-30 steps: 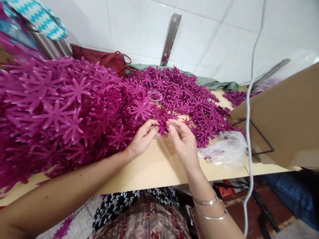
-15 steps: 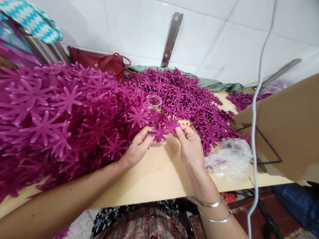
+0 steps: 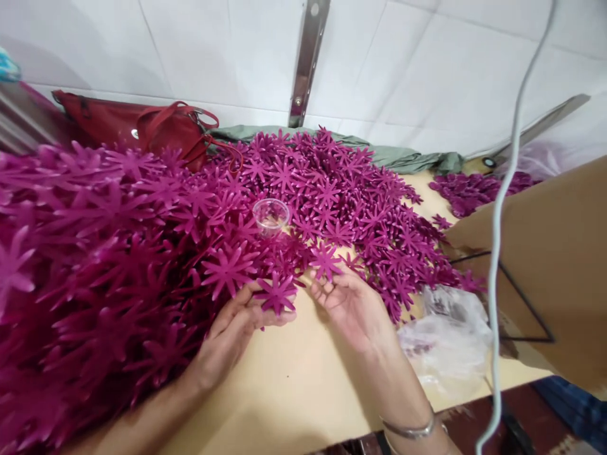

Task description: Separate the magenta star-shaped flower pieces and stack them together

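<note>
The left hand (image 3: 231, 323) holds a magenta star-shaped piece (image 3: 277, 295); the right hand (image 3: 356, 307) (half-curled, grip unclear) is at a second piece (image 3: 325, 260).

- I saw the left hand (image 3: 232, 335) hold a purple flower (image 3: 276, 294) near seven o'clock.
- The right hand (image 3: 355, 306) was at a second flower (image 3: 325, 261), toward five.
- A red bag (image 3: 109, 123) lay at ten.

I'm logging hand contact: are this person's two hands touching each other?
Apart. In the head view, bare yellow tabletop shows between the left hand and the right hand.
</note>
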Available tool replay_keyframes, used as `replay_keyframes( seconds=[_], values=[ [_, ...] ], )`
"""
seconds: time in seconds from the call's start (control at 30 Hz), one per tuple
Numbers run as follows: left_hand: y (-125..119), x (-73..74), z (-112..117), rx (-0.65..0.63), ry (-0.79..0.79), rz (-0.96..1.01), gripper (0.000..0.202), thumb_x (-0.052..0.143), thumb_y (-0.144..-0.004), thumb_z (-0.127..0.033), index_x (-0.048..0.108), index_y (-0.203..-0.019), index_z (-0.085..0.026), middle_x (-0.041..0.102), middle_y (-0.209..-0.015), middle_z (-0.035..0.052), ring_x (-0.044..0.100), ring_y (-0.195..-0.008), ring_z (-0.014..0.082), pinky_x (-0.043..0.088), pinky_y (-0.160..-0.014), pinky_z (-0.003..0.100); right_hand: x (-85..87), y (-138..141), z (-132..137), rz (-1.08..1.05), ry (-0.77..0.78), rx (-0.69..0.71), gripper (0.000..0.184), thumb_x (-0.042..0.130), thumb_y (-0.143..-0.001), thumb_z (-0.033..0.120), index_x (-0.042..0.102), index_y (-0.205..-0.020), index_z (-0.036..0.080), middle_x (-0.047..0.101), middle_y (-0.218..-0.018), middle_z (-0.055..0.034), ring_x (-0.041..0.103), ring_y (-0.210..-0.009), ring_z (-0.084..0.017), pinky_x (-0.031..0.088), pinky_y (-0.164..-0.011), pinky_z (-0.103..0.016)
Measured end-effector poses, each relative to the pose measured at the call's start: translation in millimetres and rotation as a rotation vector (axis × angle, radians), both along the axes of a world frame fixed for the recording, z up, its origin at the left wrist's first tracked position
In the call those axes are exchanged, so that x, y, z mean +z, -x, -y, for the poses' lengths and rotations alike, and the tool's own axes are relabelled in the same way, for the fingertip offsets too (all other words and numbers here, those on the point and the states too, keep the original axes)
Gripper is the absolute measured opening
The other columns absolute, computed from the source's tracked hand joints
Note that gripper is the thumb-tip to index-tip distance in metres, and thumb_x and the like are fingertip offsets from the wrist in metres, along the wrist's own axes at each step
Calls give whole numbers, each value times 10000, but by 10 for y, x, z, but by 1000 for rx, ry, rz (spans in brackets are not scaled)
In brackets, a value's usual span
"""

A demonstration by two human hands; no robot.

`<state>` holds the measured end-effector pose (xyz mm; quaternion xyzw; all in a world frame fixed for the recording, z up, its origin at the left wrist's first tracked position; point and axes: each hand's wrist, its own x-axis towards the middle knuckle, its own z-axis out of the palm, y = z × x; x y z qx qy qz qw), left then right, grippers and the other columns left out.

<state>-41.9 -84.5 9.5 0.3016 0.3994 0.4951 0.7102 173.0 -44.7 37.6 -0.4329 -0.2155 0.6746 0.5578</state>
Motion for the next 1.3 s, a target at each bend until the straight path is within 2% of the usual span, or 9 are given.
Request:
replay_keyframes(
  seconds=[0.17, 0.3, 0.4, 0.5, 0.67, 0.83, 1.03, 1.13, 1.3],
  values=[
    [49, -35, 16, -20, -10, -7, 385, 665, -923, -372, 625, -1280, -234, 770, -1231, 100, 756, -1104, 307, 536, -1056, 457, 86, -5, -36, 7, 8, -34, 152, 834, -715, 253, 733, -827, 234, 771, -848, -4, 746, -900, -222, 589, -963, -454],
    [127, -142, 65, -44, -6, -146, 374, 659, -955, -401, 638, -1305, -270, 791, -1168, 89, 708, -1205, 313, 516, -1090, 452, 106, 36, -83, 154, 5, -87, 239, 927, -697, 356, 787, -844, 229, 788, -894, -9, 692, -798, -154, 572, -854, -324],
    [143, -163, 82, -54, -15, -164, 388, 664, -956, -411, 633, -1322, -286, 803, -1120, 78, 711, -1192, 313, 519, -1085, 457, 82, 73, -103, 201, -7, -99, 283, 958, -645, 393, 798, -816, 237, 797, -889, -13, 686, -805, -162, 559, -860, -324],
    [122, -127, 70, -80, -13, -169, 395, 671, -953, -426, 629, -1324, -296, 810, -1106, 72, 720, -1167, 303, 517, -1084, 446, 75, 102, -97, 219, -16, -84, 305, 962, -635, 410, 797, -825, 237, 797, -889, -15, 688, -819, -167, 552, -871, -331],
    [64, -3, 54, -116, -11, -210, 398, 669, -961, -455, 624, -1315, -281, 789, -1187, 80, 733, -1136, 271, 508, -1096, 408, 117, 113, -55, 268, -35, -90, 385, 973, -605, 435, 676, -666, 198, 644, -617, 40, 509, -561, -99, 463, -604, -249],
    [8, 108, 49, -203, -70, -237, 355, 653, -986, -427, 597, -1293, -258, 764, -1211, 76, 739, -1127, 234, 544, -1041, 347, 227, 167, -2, 291, -81, -44, 426, 943, -676, 452, 608, -693, 190, 554, -614, 65, 436, -540, -69, 369, -524, -203],
    [-47, 76, 29, -240, -143, -213, 298, 658, -991, -395, 598, -1246, -255, 734, -1267, 60, 715, -1156, 196, 535, -1034, 295, 604, 530, -74, 452, -314, 113, 345, 787, -888, 376, 517, -739, 220, 604, -629, 73, 546, -542, -78, 443, -541, -198],
    [-62, 67, 10, -249, -195, -191, 277, 658, -990, -380, 612, -1221, -234, 719, -1288, 70, 690, -1182, 198, 523, -1037, 294, 810, 781, -181, 436, -399, 234, 125, 741, -913, 265, 622, -909, 231, 693, -801, 52, 669, -691, -87, 532, -656, -199],
    [-55, 119, 2, -229, -234, -180, 303, 649, -987, -369, 605, -1243, -213, 725, -1214, 75, 687, -1126, 192, 520, -1020, 309, 859, 1019, -308, 352, -466, 372, 195, 668, -931, 171, 650, -1112, 240, 773, -1100, -3, 741, -990, -125, 576, -919, -271]
  ],
)
